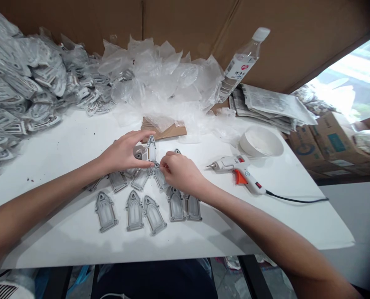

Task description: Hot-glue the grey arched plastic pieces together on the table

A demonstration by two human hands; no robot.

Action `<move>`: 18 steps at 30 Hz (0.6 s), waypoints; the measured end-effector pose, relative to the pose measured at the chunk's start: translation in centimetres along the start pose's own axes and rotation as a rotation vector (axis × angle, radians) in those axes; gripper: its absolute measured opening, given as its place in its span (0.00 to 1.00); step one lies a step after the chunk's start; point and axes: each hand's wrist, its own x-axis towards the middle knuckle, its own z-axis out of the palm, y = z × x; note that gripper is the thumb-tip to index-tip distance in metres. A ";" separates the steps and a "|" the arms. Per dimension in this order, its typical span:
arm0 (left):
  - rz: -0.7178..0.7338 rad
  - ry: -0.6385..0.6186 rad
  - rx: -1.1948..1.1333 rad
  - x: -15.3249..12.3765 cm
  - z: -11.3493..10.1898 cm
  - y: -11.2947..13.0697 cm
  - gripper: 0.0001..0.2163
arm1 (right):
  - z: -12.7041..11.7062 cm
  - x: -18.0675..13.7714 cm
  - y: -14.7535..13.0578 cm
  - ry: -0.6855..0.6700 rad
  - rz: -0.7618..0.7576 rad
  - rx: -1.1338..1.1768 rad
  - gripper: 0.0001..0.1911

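My left hand point(124, 151) grips a small grey arched window-shaped piece point(152, 148), its top at the index finger and its bottom by the thumb. Just to the right, my right hand point(181, 170) is closed in a pinch close to the piece's lower end; what its fingertips hold, if anything, is hidden. Below and behind the hands lie several similar arched pieces point(134, 211), some overlapping and some partly covered by my hands. A nearer row lies flat on the white table point(79, 245).
A white glue gun point(239, 170) with an orange trigger lies at right, its cord trailing right. Behind it stands a white bowl point(259, 142). Clear plastic bags point(169, 79), a cardboard piece point(169, 131) and a tilted bottle point(242, 66) are farther back. Bagged pieces point(26, 83) heap up at left.
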 end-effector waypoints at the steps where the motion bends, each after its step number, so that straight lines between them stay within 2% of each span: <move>1: 0.007 0.004 0.004 0.0 0.0 0.0 0.39 | 0.0 0.0 -0.1 -0.005 0.001 -0.011 0.10; 8: 0.024 0.000 -0.008 0.1 -0.2 0.1 0.37 | 0.2 0.1 0.1 -0.007 -0.024 -0.047 0.10; 18: -0.025 0.020 -0.053 0.7 0.0 -0.3 0.38 | -0.4 -1.6 -0.1 0.116 -0.032 -0.011 0.11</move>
